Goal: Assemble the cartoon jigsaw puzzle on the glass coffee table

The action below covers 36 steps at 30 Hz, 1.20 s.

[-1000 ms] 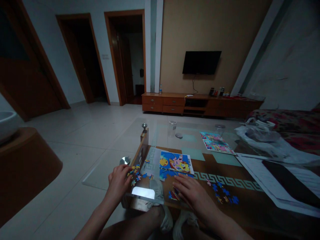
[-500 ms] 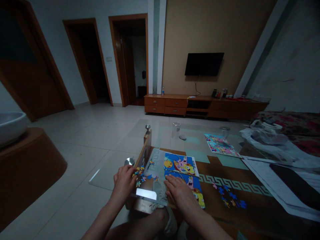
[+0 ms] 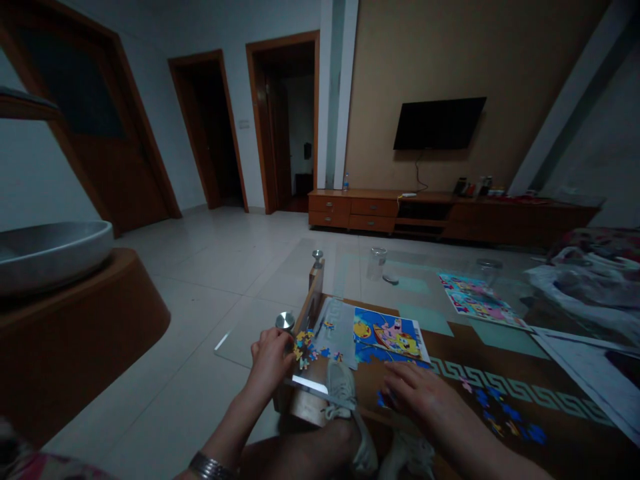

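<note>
My left hand [image 3: 273, 357] rests at the left edge of the glass table, its fingers curled against a small heap of jigsaw pieces [image 3: 304, 348]. Whether a piece is pinched in them is hidden. My right hand [image 3: 420, 390] is over the table just below a blue cartoon picture card [image 3: 393, 333], fingers bent and close together. Something small and blue [image 3: 383, 400] shows at its fingertips; I cannot tell whether it is a loose piece or a card's corner. More blue jigsaw pieces [image 3: 507, 410] lie scattered to the right of this hand.
Another cartoon sheet [image 3: 477, 299], a clear glass [image 3: 377, 262] and a round lid [image 3: 391, 279] are farther back. White papers [image 3: 590, 367] and a plastic bag [image 3: 583, 283] occupy the right side. Metal fittings [image 3: 285, 322] rise along the table's left side. Shoes show through the glass.
The view has turned left. My right hand has shifted right and down; the lower blue picture that lay under it no longer shows flat there. My left hand stays by the heap.
</note>
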Available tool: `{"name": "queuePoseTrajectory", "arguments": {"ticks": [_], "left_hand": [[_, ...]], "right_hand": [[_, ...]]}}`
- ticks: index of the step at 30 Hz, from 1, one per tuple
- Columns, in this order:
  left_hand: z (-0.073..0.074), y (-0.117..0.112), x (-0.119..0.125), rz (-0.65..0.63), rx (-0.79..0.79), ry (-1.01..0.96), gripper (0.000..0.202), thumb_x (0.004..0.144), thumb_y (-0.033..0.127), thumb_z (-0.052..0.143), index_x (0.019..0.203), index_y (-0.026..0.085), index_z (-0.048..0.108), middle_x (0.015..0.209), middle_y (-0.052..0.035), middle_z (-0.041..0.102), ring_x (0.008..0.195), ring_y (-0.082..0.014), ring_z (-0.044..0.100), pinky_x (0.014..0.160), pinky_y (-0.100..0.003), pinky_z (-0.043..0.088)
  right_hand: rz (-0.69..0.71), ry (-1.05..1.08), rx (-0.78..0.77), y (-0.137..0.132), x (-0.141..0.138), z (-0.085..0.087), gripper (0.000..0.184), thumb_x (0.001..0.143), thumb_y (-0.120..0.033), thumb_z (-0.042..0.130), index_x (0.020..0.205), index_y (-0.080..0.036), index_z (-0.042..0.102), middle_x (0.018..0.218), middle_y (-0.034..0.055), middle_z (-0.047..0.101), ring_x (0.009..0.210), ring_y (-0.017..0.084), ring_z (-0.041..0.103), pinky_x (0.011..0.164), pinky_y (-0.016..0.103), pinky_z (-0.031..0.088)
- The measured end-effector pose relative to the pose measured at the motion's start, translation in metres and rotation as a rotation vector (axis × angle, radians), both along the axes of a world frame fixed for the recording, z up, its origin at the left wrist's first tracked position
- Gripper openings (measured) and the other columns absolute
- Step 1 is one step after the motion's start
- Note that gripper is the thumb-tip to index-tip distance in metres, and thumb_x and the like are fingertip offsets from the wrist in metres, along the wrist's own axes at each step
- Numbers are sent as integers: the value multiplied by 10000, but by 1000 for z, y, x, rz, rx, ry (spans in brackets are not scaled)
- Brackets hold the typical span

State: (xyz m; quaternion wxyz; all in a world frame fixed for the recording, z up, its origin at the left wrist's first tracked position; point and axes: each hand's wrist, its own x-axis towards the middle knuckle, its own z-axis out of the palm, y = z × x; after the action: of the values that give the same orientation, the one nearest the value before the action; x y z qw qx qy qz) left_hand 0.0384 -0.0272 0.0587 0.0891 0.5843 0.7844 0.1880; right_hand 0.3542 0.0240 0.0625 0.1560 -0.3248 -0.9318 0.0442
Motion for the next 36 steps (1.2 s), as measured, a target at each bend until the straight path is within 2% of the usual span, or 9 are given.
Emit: {"name": "queuePoseTrajectory", "arguments": {"ticks": [2, 5, 10, 14, 17, 21, 26, 30, 36], "left_hand": [[0, 0, 3, -6, -3, 0, 188, 774, 173, 544, 914, 237, 653, 1092, -47, 609, 1128, -247, 489, 901, -373, 339], [0, 2, 6, -1, -9, 10, 188, 784, 184, 545, 935, 223, 650, 1087, -61, 600, 1126, -255, 487, 908, -384, 331], [2, 6, 3, 10, -27, 31, 183, 813, 179, 541, 954, 222, 650, 1092, -67, 594, 1118, -250, 490, 893, -379, 335], [3, 10, -3, 16, -33, 44, 163, 839, 195, 542, 958, 222, 650, 1094, -69, 591, 1117, -245, 488, 891, -377, 337], [0, 15, -3, 23, -26, 49, 137, 849, 245, 562, 948, 220, 652, 1083, -68, 594, 1104, -249, 496, 879, -374, 345], [-7, 20, 1, 33, 4, 64, 129, 839, 250, 587, 951, 212, 640, 1092, -62, 587, 1097, -243, 492, 889, -363, 340], [-12, 20, 1, 29, 34, 64, 140, 838, 240, 596, 972, 210, 626, 1083, -55, 582, 1093, -241, 485, 892, -358, 336], [-13, 18, -5, 7, 46, 43, 135, 843, 242, 599, 974, 220, 622, 1080, -43, 582, 1083, -224, 490, 889, -343, 338], [-7, 18, -6, -13, 46, 23, 118, 833, 220, 609, 947, 192, 623, 1088, -64, 578, 1080, -237, 488, 879, -350, 348]], "right_hand": [[3, 10, -23, 0, 8, 10, 224, 877, -210, 545, 1024, -280, 699, 1185, 58, 662, 1053, 282, 621, 873, 435, 521], [-2, 52, -62, 1, 8, 19, 252, 836, -164, 549, 1002, -281, 698, 1152, 60, 668, 1017, 276, 628, 836, 399, 524], [42, 78, -123, 5, -8, 22, 251, 839, -128, 494, 914, -257, 695, 1064, 61, 672, 948, 235, 620, 814, 353, 497], [2, -43, -132, 15, -23, 26, 296, 818, -74, 453, 921, -203, 699, 1021, 97, 659, 928, 236, 605, 794, 344, 469], [-59, -131, -167, 29, -49, 32, 275, 797, -54, 481, 871, -174, 717, 945, 98, 667, 898, 228, 612, 771, 310, 449], [-94, -161, -188, 50, -112, 38, 246, 816, -81, 523, 911, -174, 730, 960, 79, 691, 904, 203, 629, 760, 258, 433], [-110, -206, -203, 68, -183, 29, 207, 808, -169, 655, 1006, -187, 713, 1034, 75, 686, 973, 209, 618, 802, 269, 446], [-148, -316, -266, 77, -203, 18, 180, 801, -241, 718, 956, -156, 685, 990, 59, 683, 931, 206, 630, 813, 352, 494], [-230, -388, -338, 84, -207, 16, 161, 859, -304, 675, 887, -148, 649, 944, 33, 662, 902, 192, 629, 821, 387, 510]]}}
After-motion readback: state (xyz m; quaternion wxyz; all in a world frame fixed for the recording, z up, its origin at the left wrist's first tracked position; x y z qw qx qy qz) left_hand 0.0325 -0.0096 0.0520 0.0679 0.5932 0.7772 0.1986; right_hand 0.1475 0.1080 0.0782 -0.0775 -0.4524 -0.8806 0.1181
